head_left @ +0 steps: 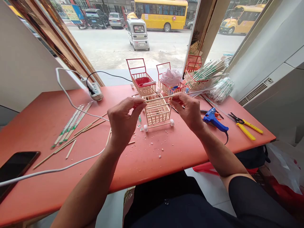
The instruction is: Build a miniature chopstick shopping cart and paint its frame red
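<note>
Dark clothing (175, 205) covers the person's lap and body at the near edge, and two bare forearms reach from there over the orange table (152, 164). Between the hands is a thin wooden stick (158, 99), running left to right above a small slatted cart (158, 119) that stands at the middle of the table on white wheels (172, 122). The left hand (124, 115) pinches the stick's left end between thumb and forefinger; the right hand (188, 109) has a similar narrow pinch on its right end. Whether the stick rests on the cart or is held just over it, I cannot tell. For steady handling, both pinches would do well to sit at equal height, gripping lightly so that the stick does not bow. Sighting it against the cart's upper bars should reveal any slant. Fingertips are best held off the slats, since a nudge could roll the cart on its wheels. Resting the forearms on the table edge may calm any tremble. To the right, the blue glue gun (213, 119) lies near the right forearm; its tip may be hot, so some clearance is wise. Yellow-handled pliers (247, 125) lie farther right.
</note>
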Demonstrator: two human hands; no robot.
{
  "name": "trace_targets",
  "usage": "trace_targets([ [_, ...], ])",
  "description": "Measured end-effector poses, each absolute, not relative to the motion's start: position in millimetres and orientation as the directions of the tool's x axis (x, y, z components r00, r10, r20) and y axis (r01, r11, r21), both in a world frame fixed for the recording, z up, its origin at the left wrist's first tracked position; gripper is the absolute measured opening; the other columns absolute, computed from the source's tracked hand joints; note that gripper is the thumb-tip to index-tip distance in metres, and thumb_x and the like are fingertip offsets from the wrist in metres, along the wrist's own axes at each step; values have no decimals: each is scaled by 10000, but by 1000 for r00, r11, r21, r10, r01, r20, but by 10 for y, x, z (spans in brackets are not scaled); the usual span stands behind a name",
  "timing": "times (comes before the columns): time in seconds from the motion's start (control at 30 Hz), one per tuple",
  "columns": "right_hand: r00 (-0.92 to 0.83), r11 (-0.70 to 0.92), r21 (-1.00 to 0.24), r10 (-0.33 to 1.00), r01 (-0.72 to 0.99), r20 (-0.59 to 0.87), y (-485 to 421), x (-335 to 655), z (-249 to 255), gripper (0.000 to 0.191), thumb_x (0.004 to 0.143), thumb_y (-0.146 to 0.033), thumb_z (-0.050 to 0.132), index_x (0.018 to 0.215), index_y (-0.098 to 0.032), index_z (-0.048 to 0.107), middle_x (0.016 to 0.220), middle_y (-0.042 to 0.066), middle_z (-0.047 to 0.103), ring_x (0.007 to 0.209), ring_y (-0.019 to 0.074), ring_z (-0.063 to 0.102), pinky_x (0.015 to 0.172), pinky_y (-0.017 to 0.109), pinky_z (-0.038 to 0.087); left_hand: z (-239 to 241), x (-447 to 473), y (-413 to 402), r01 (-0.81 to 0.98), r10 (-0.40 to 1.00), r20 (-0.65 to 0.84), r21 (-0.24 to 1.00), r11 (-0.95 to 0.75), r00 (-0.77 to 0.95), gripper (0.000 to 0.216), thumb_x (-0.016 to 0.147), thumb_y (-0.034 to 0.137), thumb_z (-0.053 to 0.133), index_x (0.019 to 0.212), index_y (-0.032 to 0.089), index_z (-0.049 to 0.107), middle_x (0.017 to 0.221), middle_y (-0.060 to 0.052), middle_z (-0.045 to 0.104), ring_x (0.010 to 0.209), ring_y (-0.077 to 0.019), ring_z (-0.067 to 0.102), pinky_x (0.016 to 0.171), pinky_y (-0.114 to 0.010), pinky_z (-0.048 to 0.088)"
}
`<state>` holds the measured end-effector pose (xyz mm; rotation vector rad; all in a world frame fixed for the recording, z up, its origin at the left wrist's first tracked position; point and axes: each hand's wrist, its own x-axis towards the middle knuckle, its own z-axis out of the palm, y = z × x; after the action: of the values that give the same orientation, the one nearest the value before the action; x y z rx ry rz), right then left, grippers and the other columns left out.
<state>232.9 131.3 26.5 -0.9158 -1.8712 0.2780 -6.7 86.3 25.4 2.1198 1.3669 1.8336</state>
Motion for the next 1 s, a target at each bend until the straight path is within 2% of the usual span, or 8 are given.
trace_targets([
  [0.3,-217,685,-545,697,482,684,1308,2316,259,95,1019,-272,666,979,-224,736,975,32,823,858,168,732,836,321,598,276,-52,850,608,622,776,544,-577,-105,58,950,220,763,917,258,792,872,28,812,776,-141,734,769,-269,582],
  [0.67,-214,710,-519,666,476,714,1315,2319,243,109,1041,-277,658,1005,-217,743,963,28,817,858,160,736,804,302,591,275,-48,859,593,594,799,525,-610,-96,72,955,198,760,925,257,789,889,29,816,809,-144,751,794,-268,591],
  [1.0,-216,696,-527,681,487,700,1319,2317,239,100,1036,-270,652,1000,-228,735,972,27,821,863,166,740,832,316,606,275,-66,860,588,631,770,552,-591,-89,69,946,205,764,928,267,787,878,23,808,788,-147,744,780,-278,600],
])
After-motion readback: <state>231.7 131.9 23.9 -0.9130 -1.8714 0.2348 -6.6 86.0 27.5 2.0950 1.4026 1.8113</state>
